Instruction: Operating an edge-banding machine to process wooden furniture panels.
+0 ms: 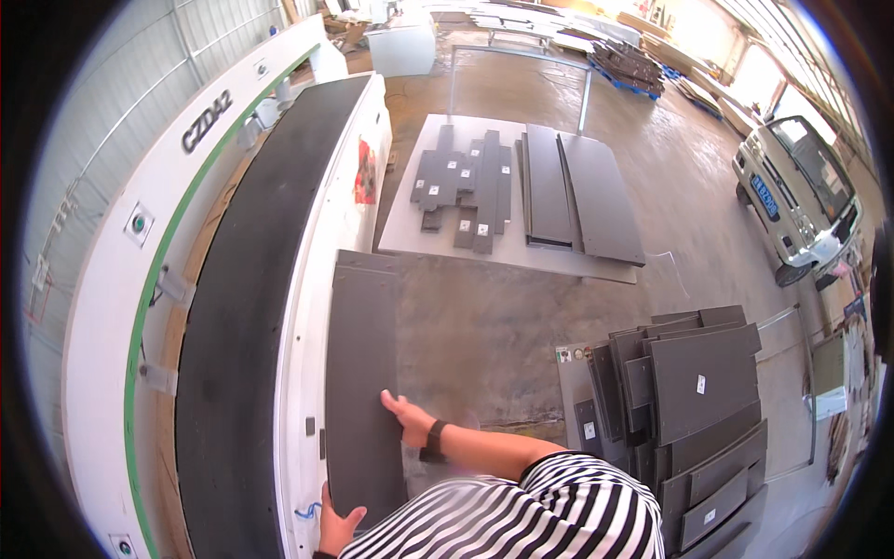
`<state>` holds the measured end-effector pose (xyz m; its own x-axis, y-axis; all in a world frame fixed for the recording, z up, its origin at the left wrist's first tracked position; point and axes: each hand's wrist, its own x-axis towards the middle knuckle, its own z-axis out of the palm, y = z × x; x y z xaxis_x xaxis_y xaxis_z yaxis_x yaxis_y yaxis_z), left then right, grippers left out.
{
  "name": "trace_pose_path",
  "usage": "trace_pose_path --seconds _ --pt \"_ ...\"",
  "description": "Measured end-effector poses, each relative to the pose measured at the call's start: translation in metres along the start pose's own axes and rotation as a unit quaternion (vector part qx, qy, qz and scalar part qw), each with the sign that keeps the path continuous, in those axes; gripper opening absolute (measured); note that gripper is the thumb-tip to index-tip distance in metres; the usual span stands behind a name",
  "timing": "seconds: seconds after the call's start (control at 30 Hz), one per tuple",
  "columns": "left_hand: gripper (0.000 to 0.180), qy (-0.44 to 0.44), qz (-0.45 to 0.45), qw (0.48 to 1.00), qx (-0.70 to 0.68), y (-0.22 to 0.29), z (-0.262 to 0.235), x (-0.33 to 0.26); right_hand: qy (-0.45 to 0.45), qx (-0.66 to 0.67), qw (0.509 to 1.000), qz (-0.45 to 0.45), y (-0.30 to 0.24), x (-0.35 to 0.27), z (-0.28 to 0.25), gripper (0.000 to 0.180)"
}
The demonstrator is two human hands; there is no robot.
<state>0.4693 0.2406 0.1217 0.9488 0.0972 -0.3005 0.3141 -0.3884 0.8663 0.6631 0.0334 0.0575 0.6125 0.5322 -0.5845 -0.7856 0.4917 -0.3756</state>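
A long dark grey board [361, 373] runs alongside the white side of the machine, just in front of me. My left hand [337, 527] grips its near left edge, with the thumb lying over the board's face. Farther up, my right hand [408, 421] holds the opposite edge, its thumb on the face and its other fingers partly hidden. A dark band circles my right wrist. Beside my left hand, a blue cord [307, 511] hangs at the machine's side. My striped sleeve covers the board's nearest end.
On the left stands a long machine with a black belt [244, 307] under a white beam [172, 177]. Ahead, a low pale platform [410, 228] bears several grey boards and small labelled pieces. Stacked grey panels [703, 382] lean at the right. A truck [796, 191] is parked beyond.
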Motion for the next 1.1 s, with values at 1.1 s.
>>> trace_pose_path --seconds 1.1 --pt "0.077 -0.32 -0.17 0.925 -0.117 0.232 0.295 0.665 0.224 0.094 0.956 -0.164 -0.505 0.195 -0.271 0.037"
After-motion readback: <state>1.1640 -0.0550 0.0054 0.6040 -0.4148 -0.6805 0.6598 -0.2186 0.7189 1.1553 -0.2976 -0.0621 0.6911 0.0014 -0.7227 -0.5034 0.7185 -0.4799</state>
